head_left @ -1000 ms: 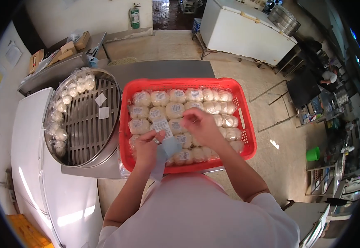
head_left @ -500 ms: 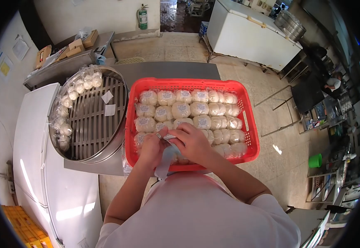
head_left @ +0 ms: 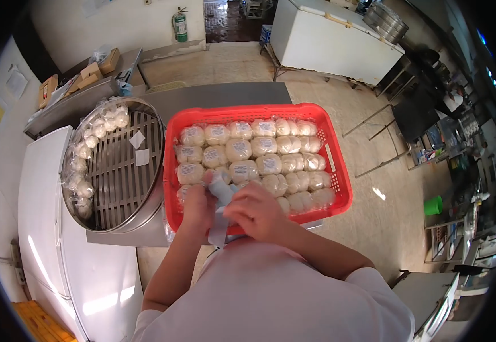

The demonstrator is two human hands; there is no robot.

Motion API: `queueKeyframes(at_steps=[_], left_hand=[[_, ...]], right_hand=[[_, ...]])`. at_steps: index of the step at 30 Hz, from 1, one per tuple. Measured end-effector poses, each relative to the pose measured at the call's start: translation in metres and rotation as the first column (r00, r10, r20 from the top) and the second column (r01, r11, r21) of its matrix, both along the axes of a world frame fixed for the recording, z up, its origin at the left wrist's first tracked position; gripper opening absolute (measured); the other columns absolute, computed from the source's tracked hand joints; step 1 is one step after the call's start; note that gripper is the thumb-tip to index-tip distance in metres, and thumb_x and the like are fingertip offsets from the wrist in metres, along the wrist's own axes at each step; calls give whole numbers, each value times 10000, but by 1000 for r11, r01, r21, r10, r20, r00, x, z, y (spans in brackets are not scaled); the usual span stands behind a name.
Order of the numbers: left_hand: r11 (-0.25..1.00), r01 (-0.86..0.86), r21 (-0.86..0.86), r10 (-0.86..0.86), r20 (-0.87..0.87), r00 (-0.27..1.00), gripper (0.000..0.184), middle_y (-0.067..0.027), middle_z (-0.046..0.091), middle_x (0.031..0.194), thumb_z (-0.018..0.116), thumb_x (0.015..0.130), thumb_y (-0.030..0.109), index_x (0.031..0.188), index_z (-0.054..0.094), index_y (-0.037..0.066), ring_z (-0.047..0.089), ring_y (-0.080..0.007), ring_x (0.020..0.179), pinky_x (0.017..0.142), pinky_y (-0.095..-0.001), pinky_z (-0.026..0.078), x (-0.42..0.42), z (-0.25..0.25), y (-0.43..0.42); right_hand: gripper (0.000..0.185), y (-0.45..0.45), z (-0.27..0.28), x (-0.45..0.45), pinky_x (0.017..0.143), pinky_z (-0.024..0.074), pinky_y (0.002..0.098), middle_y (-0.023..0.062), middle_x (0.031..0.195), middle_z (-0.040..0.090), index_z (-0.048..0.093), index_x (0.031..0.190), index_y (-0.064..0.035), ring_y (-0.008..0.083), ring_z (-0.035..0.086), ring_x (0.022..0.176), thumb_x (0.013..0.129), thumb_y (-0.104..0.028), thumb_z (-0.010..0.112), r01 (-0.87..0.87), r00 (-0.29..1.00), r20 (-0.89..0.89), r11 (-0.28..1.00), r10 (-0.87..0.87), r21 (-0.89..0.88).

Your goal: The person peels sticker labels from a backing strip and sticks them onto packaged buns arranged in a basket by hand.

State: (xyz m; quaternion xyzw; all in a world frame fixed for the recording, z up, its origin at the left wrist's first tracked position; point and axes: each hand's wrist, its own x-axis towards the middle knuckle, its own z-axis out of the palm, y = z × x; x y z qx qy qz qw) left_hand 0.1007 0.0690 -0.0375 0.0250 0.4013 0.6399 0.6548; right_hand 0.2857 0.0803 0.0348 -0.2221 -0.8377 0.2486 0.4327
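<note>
My left hand (head_left: 198,210) is closed around a pale bluish-white label strip (head_left: 220,189), which looks like backing paper with a loose end hanging toward my body. Close on its right, my right hand (head_left: 258,212) has curled fingers, their tips against the strip; motion blurs the detail. Both hands are above the near side of a red plastic basket (head_left: 343,179). Rows of plastic-wrapped white buns (head_left: 239,149) fill it. Those on the left and middle carry printed labels; the buns (head_left: 296,163) on the right show none. My hands hide part of the front row.
Left of the basket stands a round metal steamer tray (head_left: 159,171) with wrapped buns (head_left: 82,185) along its left rim and two white paper pieces (head_left: 142,157) on its slats. Both rest on a grey table (head_left: 231,94). A white chest freezer (head_left: 327,45) stands behind.
My hands have moved slightly apart, and the pale strip now rises between them above the buns. The view has shifted a little, moving the scene left.
</note>
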Motion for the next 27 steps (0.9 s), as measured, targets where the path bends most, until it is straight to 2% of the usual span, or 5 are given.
queueKeyframes(at_steps=[6, 12, 18, 23, 27], left_hand=[[989, -130, 73, 134, -50, 990, 341, -63, 662, 1198, 623, 1019, 203, 1325, 538, 78, 660, -196, 1065, 907, -390, 552, 1, 1, 0], [994, -78, 74, 83, -67, 994, 295, -52, 683, 1130, 642, 1012, 221, 1261, 593, 72, 662, -178, 994, 882, -362, 536, 8, 18, -4], [998, -8, 61, 19, -173, 985, 218, -29, 702, 998, 679, 990, 220, 1097, 699, 31, 654, -149, 878, 828, -319, 525, 8, 20, -6], [996, 35, 79, -4, -358, 934, 202, -25, 706, 936, 705, 968, 170, 1054, 736, -11, 635, -113, 812, 764, -274, 519, 15, 25, -10], [979, 148, 143, -83, -383, 920, 210, -34, 708, 954, 699, 968, 158, 1075, 731, -20, 637, -112, 829, 759, -277, 513, 11, 19, -13]], right_hand=[[182, 70, -33, 76, 631, 497, 327, 52, 711, 650, 723, 903, 6, 94, 572, 670, 839, -144, 803, 426, 901, 245, 622, -358, -657], [399, 71, -60, 86, 747, 558, 423, 160, 809, 730, 719, 907, 3, 302, 720, 816, 812, -373, 812, 625, 691, 671, 688, -269, -368], [463, 84, -33, 85, 766, 567, 403, 179, 1006, 730, 667, 1105, -19, 293, 712, 871, 810, -337, 829, 790, 357, 800, 612, -482, 16], [384, 69, -22, 49, 736, 561, 359, 156, 1037, 698, 659, 1137, -20, 271, 693, 888, 821, -159, 827, 370, 923, 272, 829, -274, -419], [321, 38, 16, -4, 727, 561, 422, 154, 989, 655, 684, 1083, -10, 323, 671, 858, 799, -94, 805, 89, 995, 63, 935, -72, -344]])
